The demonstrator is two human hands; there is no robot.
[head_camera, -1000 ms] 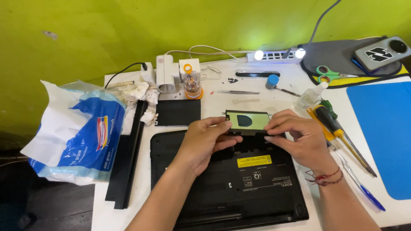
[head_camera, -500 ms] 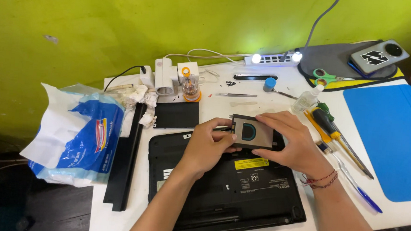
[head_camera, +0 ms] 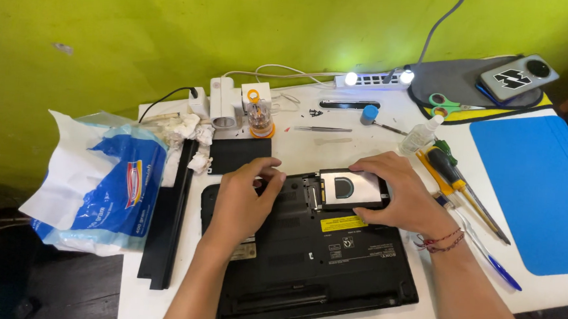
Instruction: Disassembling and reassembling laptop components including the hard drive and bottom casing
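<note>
On the upturned black laptop (head_camera: 311, 260), both hands: right (head_camera: 397, 196) apparently gripping the silver drive caddy (head_camera: 351, 188), left (head_camera: 245, 200) flat, released.

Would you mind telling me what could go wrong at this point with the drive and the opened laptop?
The silver drive under the right hand may sit skewed in its bay in the black laptop, so pressing could strain its connector. The loose screws lie bare on the white table and might roll away. The left hand leans on the open base and might flex it.
</note>
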